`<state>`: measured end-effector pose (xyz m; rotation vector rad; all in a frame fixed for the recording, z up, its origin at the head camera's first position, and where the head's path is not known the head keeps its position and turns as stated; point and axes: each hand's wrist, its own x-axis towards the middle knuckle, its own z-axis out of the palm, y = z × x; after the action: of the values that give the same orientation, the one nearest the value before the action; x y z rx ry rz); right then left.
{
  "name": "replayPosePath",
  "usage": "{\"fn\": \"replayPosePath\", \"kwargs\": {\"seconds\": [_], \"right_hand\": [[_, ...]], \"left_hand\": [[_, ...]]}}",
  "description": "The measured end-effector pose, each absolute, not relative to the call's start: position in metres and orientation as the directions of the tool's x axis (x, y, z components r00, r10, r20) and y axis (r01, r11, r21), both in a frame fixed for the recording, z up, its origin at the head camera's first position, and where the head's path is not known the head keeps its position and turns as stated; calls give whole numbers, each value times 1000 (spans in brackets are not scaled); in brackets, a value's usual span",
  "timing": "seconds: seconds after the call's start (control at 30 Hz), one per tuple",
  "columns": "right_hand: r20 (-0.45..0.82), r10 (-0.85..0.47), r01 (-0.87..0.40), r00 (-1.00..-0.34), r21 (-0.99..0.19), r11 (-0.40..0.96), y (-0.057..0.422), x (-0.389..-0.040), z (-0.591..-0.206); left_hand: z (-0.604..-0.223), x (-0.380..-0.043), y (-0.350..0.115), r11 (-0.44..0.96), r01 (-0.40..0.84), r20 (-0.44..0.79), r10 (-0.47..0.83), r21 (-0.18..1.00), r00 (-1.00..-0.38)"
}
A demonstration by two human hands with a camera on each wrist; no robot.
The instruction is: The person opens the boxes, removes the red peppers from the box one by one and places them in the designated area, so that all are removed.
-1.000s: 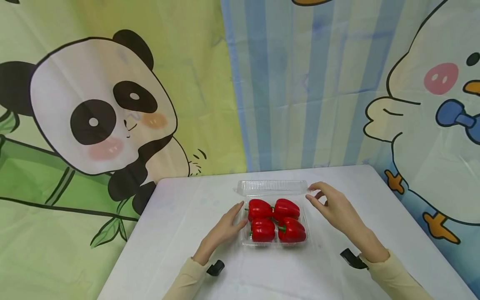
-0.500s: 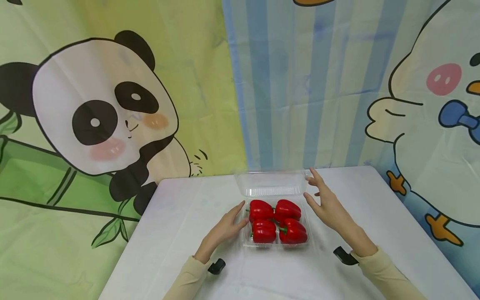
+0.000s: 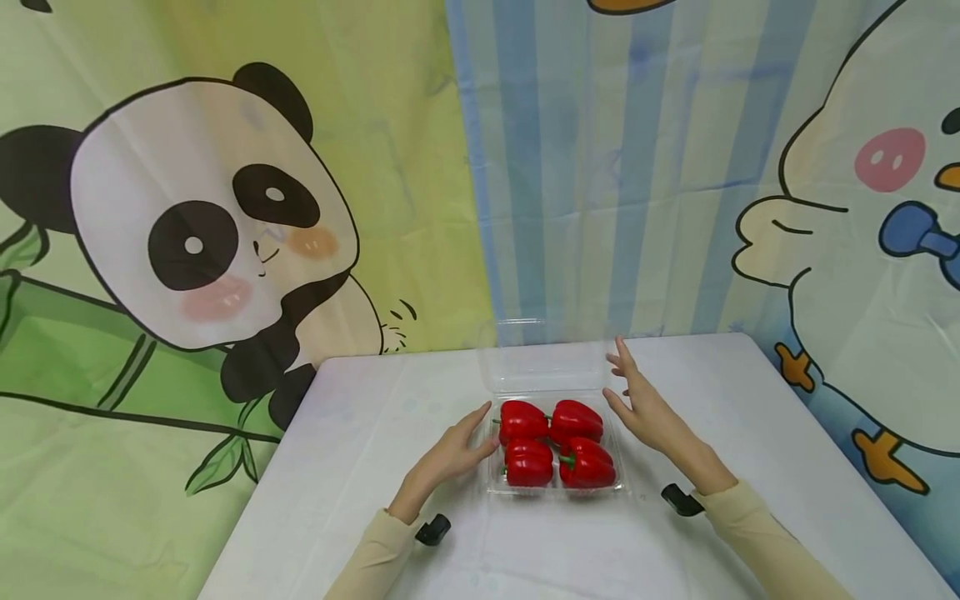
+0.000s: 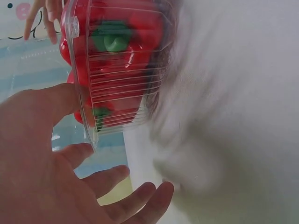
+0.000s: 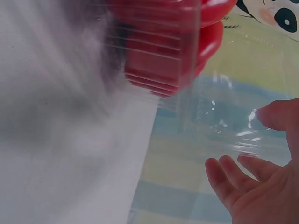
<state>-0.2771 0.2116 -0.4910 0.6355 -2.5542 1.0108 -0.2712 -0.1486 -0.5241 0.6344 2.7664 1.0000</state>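
Several red bell peppers [image 3: 527, 463] with green stems sit in a clear plastic clamshell box [image 3: 555, 491]. Its clear lid [image 3: 551, 371] stands raised at the back edge. My left hand [image 3: 450, 454] is beside the box's left side, fingers spread; in the left wrist view its thumb [image 4: 67, 99] overlaps the rim from above. At the lid's right edge is my right hand [image 3: 652, 412], fingers extended and thumb apart. In the right wrist view, the thumb and fingertips [image 5: 216, 170] lie against the see-through lid, with no grip on it showing.
The box stands on a white-covered table [image 3: 360, 467]. Behind hangs a curtain [image 3: 555, 208] printed with a panda on the left and a white bird on the right. A black wrist camera [image 3: 432, 532] is strapped at the left wrist, another [image 3: 681, 500] at the right.
The lid has swung up, its far edge rising against the curtain. My right hand went from curled fingers at the lid's corner to extended fingers alongside it. The left hand has kept its place.
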Motion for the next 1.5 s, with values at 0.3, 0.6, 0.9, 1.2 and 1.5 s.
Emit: {"fn": "replayPosePath", "kwargs": {"seconds": [0.3,0.6,0.9,1.2,1.5], "right_hand": [[355,-292,-459,-888,-638,619,213,-293,-513],[309,-319,-443,-896,-669,597,216,-305,-525],[176,-322,-348,-930,-703,620,218,-311,-527],[100,-316,-286,-943,-732,619,219,-312,-529],[63,-320,-262,-945,-730,631,221,-312,-529]], "left_hand": [[-526,-272,-150,707,325,-9,424,627,-906],[-523,-272,-151,724,324,-23,424,608,-905],[-521,-274,-152,731,327,-37,433,599,-901],[-521,-274,-152,727,322,-49,438,606,-898],[-520,-276,-153,730,325,-55,444,601,-894]]}}
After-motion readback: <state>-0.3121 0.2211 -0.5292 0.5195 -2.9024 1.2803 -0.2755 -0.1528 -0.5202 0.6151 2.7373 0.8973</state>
